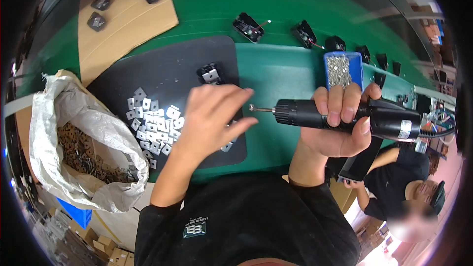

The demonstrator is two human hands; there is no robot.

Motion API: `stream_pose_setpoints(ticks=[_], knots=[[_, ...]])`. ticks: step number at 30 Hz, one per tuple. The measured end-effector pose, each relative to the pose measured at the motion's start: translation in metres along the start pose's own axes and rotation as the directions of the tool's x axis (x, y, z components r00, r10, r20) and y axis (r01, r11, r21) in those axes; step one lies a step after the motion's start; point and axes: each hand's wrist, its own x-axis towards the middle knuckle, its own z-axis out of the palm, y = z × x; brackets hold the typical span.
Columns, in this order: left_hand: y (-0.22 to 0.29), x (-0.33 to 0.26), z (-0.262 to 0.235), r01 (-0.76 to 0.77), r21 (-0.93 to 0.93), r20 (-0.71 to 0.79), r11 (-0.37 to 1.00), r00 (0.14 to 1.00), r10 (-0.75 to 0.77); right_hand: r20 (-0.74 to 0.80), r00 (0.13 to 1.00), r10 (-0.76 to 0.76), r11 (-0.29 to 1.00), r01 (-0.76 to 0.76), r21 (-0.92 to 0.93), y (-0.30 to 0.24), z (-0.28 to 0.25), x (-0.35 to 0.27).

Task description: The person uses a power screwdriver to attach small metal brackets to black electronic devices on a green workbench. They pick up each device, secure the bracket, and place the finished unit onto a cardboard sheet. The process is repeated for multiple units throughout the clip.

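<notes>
Two bare hands work above a green bench (281,76). The right hand (340,125) is closed around a black electric screwdriver (303,112), fingers over the top and thumb on the near side, so the tool lies level with its bit toward the left. One small screw (252,108) sits at the end of the bit. The left hand (212,113) has its thumb and forefinger spread wide, one on the near side of the screw and one on the far side, both apart from it; I cannot tell whether the remaining fingers hold anything.

Just beyond the left hand, a small black case (201,75) with a silver plate (212,75) in it rests on a dark mat (170,66). A loose heap of metal plates (156,127) lies on the mat to the left of that hand. Farther left stands an open white sack (43,138) containing many small metal pieces (81,152).

Beyond the right hand is a blue tray (357,69) filled with screws (338,69). More black cases (248,28) lie along the far side, and others are on a cardboard sheet (125,24) at far left. At near right, another person (394,180) has a hand at a long black piece (362,161).
</notes>
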Motion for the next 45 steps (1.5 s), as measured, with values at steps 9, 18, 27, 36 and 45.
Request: stream_pose_setpoints(ticks=[9, 18, 27, 36, 45], knots=[[0.001, 0.001, 0.037, -0.087, 0.020, 0.060, 0.996, 0.995, 0.086, -0.134, 0.989, -0.066, 0.991, 0.050, -0.124, 0.002, -0.028, -0.009], [-0.007, 0.000, 0.059, -0.036, 0.148, 0.211, 0.988, 0.977, 0.004, -0.142, 0.957, -0.252, 0.909, 0.184, -0.374, -0.004, -0.042, -0.007], [0.004, 0.007, 0.041, -0.007, -0.155, -0.036, 0.988, 0.999, 0.002, -0.061, 0.965, -0.256, 0.949, 0.239, -0.204, -0.021, -0.024, -0.006], [-0.007, -0.014, 0.023, -0.084, -0.245, -0.094, 0.966, 0.994, 0.062, 0.167, 0.985, 0.050, 0.994, -0.064, 0.084, -0.021, 0.000, -0.005], [-0.012, -0.022, 0.006, -0.102, -0.183, -0.109, 0.978, 0.991, 0.083, 0.200, 0.971, 0.130, 0.990, -0.139, 0.034, -0.001, 0.011, -0.007]])
